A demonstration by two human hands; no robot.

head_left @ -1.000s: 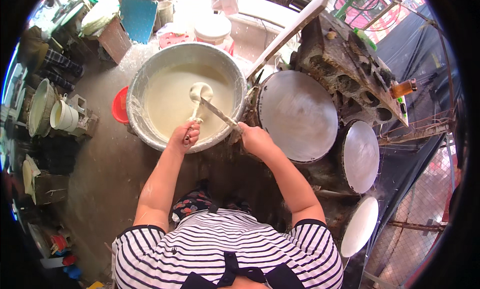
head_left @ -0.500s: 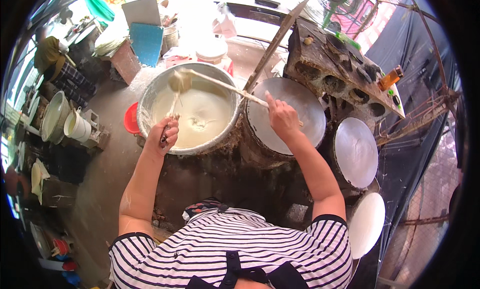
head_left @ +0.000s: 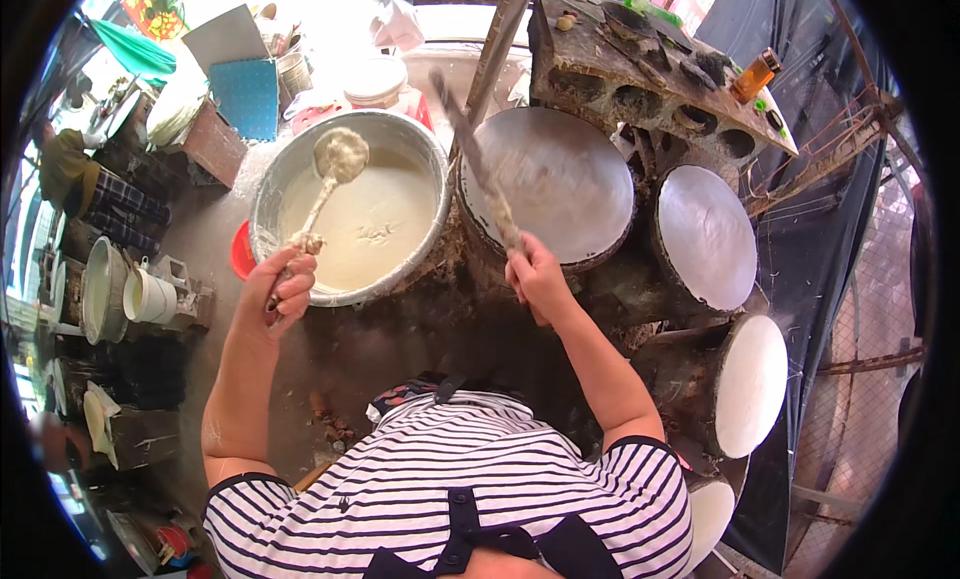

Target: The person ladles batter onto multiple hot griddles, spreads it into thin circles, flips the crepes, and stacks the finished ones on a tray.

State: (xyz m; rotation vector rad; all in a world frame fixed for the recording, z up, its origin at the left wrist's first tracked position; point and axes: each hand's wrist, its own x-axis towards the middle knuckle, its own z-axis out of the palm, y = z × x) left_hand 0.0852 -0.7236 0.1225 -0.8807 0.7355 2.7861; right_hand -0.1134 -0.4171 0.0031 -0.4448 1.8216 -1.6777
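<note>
My left hand [head_left: 287,289] is closed around the handle of a batter-coated ladle [head_left: 341,157]. The ladle's bowl hangs over a wide metal pot [head_left: 440,194] of pale, creamy batter [head_left: 385,204]. In my right hand [head_left: 536,277] is the lower end of a long stick [head_left: 480,164], blurred by motion; its shape at the far end is hard to make out. The stick slants up and left across the gap between the pot and a round grey griddle [head_left: 560,184]. My right hand is just in front of that griddle's near edge, its fingers wrapped round the stick.
More round griddles stand to the right: a grey one [head_left: 705,239], a white-coated one [head_left: 752,387] and another pale one [head_left: 708,527]. A sooty block with holes [head_left: 640,89] lies behind, bearing an orange bottle [head_left: 755,76]. A wooden post [head_left: 500,44] rises behind the pot. A white bucket [head_left: 150,295] stands left.
The stick has swung from lying across the pot beside the ladle to pointing upward, away from it. My right hand has drawn nearer to me. The view has shifted rightward.
</note>
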